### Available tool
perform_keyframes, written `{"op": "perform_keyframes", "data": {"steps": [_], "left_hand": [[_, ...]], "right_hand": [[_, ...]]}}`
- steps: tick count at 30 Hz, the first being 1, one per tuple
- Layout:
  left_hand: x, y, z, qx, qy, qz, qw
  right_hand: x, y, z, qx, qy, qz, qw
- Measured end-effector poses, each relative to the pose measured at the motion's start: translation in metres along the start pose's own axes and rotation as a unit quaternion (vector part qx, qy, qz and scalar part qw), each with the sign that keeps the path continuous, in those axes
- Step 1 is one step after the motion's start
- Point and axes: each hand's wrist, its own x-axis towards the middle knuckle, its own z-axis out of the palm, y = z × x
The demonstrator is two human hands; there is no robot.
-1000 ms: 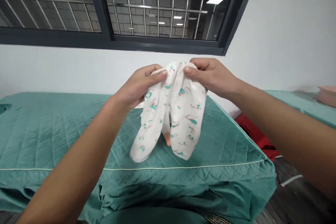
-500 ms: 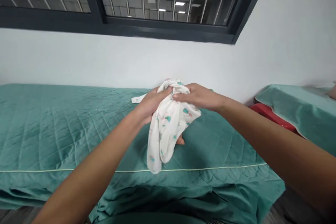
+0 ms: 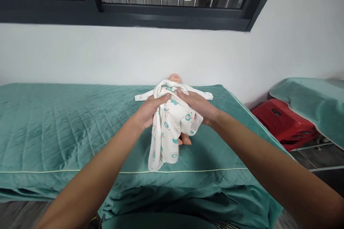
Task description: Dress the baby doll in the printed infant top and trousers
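Observation:
A white baby garment (image 3: 166,125) printed with small green and pink figures is bunched at its top between my two hands, its lower part hanging loose. My left hand (image 3: 150,111) grips its left side, thumb on top. On the other side, my right hand (image 3: 200,105) pinches it with the thumb, the other fingers behind the cloth. Behind the garment a baby doll (image 3: 175,77) lies on its back; only its head and feet show. White printed sleeves (image 3: 202,94) stretch out on both sides of the doll. The doll's body is hidden.
The doll lies on a bed with a green quilted cover (image 3: 67,125), against a white wall (image 3: 107,53). A dark-framed barred window (image 3: 166,14) is above. To the right stand a red plastic stool (image 3: 285,121) and another green-covered surface (image 3: 317,103).
My hands have moved slightly apart, and the garment's bunched top has spread and lowered. The doll's head and the right sleeve have come into sight. The view has shifted, showing more of the red stool.

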Motion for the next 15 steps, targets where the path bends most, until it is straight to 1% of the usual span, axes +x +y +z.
{"op": "perform_keyframes", "data": {"steps": [3,5,7,8,10,12,14,15], "left_hand": [[-0.005,0.000,0.004,0.016,0.012,-0.008,1.000],[-0.009,0.000,0.007,0.036,0.011,-0.017,0.999],[-0.014,0.000,0.008,0.047,-0.004,-0.029,0.998],[-0.016,0.000,0.008,0.049,-0.016,-0.037,0.998],[-0.020,-0.001,0.007,0.052,-0.053,-0.067,0.995],[-0.023,-0.001,0.006,0.069,-0.101,-0.109,0.987],[-0.024,-0.001,0.006,0.088,-0.138,-0.138,0.977],[-0.024,-0.002,0.006,0.091,-0.146,-0.142,0.975]], "right_hand": [[-0.008,0.001,0.000,-0.074,-0.078,0.029,0.994],[-0.014,-0.001,-0.003,-0.134,-0.098,0.062,0.984],[-0.019,-0.003,-0.005,-0.163,-0.075,0.077,0.981],[-0.020,-0.004,-0.006,-0.154,-0.054,0.066,0.984],[-0.022,-0.007,-0.006,-0.092,-0.015,0.018,0.995],[-0.023,-0.008,-0.007,-0.016,0.018,-0.032,0.999],[-0.024,-0.008,-0.008,0.038,0.043,-0.056,0.997],[-0.024,-0.007,-0.010,0.052,0.051,-0.057,0.996]]}}
